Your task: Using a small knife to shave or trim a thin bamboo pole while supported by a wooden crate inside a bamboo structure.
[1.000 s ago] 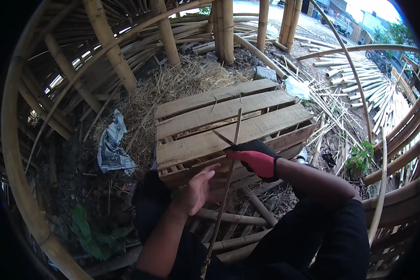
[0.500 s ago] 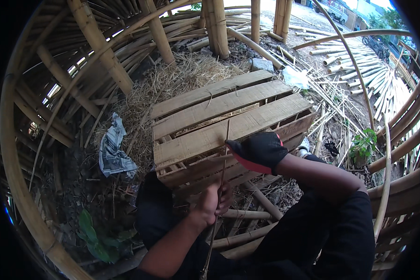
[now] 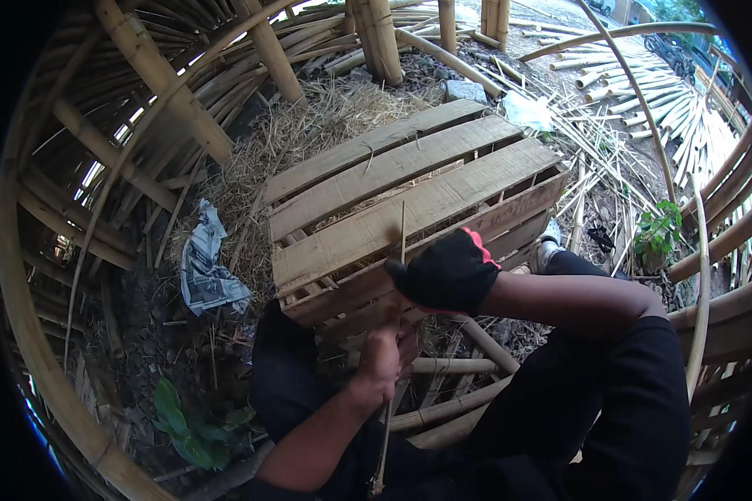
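Head view: over the last second the left hand (image 3: 384, 361) has slid down the strip (image 3: 395, 334) and closed; a second ago it lay loose and half open beside it, and now it is clenched round the strip just below the near edge of the crate (image 3: 409, 209). The right hand (image 3: 444, 271), in a black glove with a red cuff, has moved in from the right and a little toward the crate, and now sits right above the left one, curled over the strip where it crosses the crate's near edge. Whether it grips the strip or only presses on it I cannot tell, since the glove hides the fingers. The strip itself has swung from a slant to nearly upright in the picture. Two hands stacked close on it suggest the work has gone from positioning to a firm working hold, probably splitting or shaving.

The strip is a thin, pale sliver of bamboo, long and stiff, running from the crate top down between the person's knees. The crate is rough, weathered planks with gaps between the slats, lying on dry straw (image 3: 309, 134). Round it stand thick, smooth bamboo poles (image 3: 163, 79) and curved split laths. A crumpled grey sheet (image 3: 206, 271) lies to the left, and green leaves (image 3: 184, 422) at near left.
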`<act>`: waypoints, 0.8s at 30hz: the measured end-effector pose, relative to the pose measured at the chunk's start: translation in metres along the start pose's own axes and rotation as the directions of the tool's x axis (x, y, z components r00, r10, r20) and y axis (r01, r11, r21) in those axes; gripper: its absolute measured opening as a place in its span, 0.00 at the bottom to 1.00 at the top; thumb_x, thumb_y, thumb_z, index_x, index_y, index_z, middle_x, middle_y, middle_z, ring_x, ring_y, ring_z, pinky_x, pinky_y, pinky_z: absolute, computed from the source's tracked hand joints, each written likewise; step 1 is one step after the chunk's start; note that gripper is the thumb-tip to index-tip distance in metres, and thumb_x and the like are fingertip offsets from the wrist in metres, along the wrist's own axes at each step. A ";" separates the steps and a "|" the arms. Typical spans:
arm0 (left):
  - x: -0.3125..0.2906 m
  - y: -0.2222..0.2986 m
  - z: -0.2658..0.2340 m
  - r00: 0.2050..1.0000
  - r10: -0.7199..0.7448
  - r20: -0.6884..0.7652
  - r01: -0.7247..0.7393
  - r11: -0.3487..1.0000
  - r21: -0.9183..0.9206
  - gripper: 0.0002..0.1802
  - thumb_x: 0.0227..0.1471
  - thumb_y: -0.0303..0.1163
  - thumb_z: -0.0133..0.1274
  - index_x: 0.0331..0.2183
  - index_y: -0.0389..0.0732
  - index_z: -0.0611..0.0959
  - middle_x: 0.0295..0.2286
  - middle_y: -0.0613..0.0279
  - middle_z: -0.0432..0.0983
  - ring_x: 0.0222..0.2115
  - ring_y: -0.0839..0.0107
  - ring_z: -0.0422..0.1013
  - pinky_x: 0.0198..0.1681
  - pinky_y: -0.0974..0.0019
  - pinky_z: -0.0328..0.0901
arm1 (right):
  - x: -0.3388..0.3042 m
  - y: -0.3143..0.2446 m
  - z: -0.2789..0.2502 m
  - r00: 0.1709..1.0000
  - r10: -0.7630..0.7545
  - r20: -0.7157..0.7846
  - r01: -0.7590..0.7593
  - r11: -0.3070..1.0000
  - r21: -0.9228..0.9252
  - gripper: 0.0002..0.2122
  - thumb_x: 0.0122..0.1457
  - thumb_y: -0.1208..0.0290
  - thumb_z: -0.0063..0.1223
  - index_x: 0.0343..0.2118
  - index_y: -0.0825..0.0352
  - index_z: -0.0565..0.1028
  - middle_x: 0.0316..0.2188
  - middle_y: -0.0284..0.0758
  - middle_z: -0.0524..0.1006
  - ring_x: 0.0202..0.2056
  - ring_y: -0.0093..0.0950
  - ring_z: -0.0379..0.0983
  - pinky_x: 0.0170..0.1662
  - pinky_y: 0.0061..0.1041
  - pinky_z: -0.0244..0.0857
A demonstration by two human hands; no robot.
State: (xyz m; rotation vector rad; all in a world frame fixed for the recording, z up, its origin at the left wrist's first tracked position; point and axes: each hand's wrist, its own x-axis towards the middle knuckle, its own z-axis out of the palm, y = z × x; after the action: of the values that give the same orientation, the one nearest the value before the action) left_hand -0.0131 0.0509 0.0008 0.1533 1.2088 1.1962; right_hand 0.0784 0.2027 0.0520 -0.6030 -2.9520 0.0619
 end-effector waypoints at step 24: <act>-0.013 -0.007 -0.001 0.996 -0.085 0.025 0.086 0.996 -0.013 0.24 0.62 0.55 0.32 0.22 0.51 0.64 0.11 0.75 0.48 0.07 0.81 0.45 0.07 0.75 0.41 | 0.013 0.021 0.003 0.980 0.176 0.096 -0.185 0.979 0.091 0.25 0.63 0.52 0.31 0.22 0.64 0.78 0.19 0.43 0.77 0.22 0.43 0.75 0.27 0.43 0.67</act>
State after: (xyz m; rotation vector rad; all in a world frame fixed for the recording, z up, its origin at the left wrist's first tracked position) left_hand -0.0076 0.0375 0.0037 0.1048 1.1739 1.1246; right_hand 0.0745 0.2272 0.0492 -0.8731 -2.9465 0.2577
